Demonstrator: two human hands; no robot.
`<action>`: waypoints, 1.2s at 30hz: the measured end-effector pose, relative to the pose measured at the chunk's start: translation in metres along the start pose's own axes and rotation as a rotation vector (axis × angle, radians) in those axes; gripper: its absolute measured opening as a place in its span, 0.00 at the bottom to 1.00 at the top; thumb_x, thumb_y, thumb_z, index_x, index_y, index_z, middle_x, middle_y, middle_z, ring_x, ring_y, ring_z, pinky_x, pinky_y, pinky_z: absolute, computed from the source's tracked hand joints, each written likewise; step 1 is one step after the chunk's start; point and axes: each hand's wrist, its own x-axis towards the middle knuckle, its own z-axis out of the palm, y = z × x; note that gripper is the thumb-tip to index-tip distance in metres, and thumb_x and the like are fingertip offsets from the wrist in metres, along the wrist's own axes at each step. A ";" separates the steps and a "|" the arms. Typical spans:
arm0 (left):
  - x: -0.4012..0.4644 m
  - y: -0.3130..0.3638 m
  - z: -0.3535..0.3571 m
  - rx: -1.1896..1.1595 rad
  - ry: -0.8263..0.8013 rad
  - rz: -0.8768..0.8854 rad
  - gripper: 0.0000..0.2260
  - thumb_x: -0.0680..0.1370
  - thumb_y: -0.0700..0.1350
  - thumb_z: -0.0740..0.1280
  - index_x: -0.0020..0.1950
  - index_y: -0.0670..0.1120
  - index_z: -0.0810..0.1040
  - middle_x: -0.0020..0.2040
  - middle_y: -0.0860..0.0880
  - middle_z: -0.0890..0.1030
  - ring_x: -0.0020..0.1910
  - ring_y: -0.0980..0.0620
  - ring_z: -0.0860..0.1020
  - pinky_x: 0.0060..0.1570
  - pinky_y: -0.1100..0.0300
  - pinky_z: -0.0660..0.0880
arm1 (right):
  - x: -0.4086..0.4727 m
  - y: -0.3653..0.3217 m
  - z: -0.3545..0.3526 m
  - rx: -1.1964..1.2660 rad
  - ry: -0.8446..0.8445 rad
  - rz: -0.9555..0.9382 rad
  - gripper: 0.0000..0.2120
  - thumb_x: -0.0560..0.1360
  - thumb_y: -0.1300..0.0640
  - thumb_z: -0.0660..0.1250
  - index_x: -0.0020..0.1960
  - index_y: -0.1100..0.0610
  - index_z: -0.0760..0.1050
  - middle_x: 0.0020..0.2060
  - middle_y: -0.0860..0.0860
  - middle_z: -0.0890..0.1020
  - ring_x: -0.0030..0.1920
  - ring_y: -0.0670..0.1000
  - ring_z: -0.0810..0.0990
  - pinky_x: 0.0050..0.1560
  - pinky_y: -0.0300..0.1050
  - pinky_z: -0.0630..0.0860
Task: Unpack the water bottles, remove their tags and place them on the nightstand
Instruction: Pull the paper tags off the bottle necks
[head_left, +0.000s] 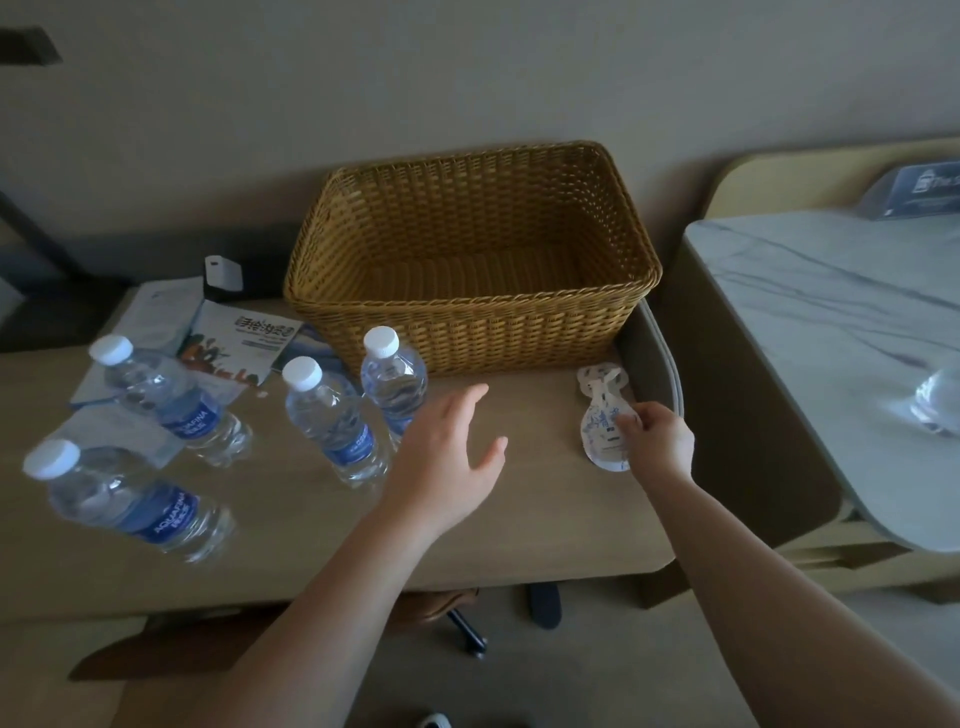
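Note:
Several clear water bottles with white caps and blue labels stand on the beige desk: one at front left, one behind it, one mid-desk, and one by the basket. My left hand hovers open, fingers spread, just right of the two nearer bottles. My right hand pinches a white paper tag with blue print lying near the desk's right edge; more tags lie just behind it. Another bottle lies on the marble-topped nightstand at right.
An empty wicker basket stands at the back of the desk. Leaflets and a small white box lie at the back left. A chair base shows under the desk. A blue card stand sits behind the nightstand.

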 end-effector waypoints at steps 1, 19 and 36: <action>0.000 -0.002 0.001 0.006 -0.009 -0.006 0.24 0.76 0.48 0.70 0.71 0.45 0.70 0.62 0.48 0.76 0.60 0.51 0.73 0.58 0.65 0.66 | 0.002 0.002 0.001 -0.015 0.010 0.001 0.10 0.77 0.56 0.65 0.56 0.58 0.79 0.47 0.55 0.82 0.46 0.53 0.80 0.43 0.45 0.74; -0.009 -0.021 0.012 -0.007 -0.034 -0.054 0.25 0.77 0.48 0.69 0.72 0.46 0.68 0.67 0.48 0.74 0.65 0.50 0.71 0.65 0.57 0.69 | -0.031 0.035 0.016 -0.733 -0.312 -0.341 0.26 0.79 0.52 0.58 0.75 0.58 0.60 0.76 0.54 0.58 0.76 0.56 0.52 0.74 0.51 0.56; -0.072 -0.062 -0.020 0.009 0.175 -0.244 0.24 0.76 0.49 0.68 0.71 0.49 0.69 0.62 0.53 0.76 0.60 0.55 0.73 0.56 0.64 0.68 | -0.105 -0.014 0.081 -0.419 -0.430 -0.644 0.19 0.76 0.55 0.66 0.66 0.58 0.73 0.66 0.53 0.71 0.66 0.54 0.70 0.63 0.46 0.69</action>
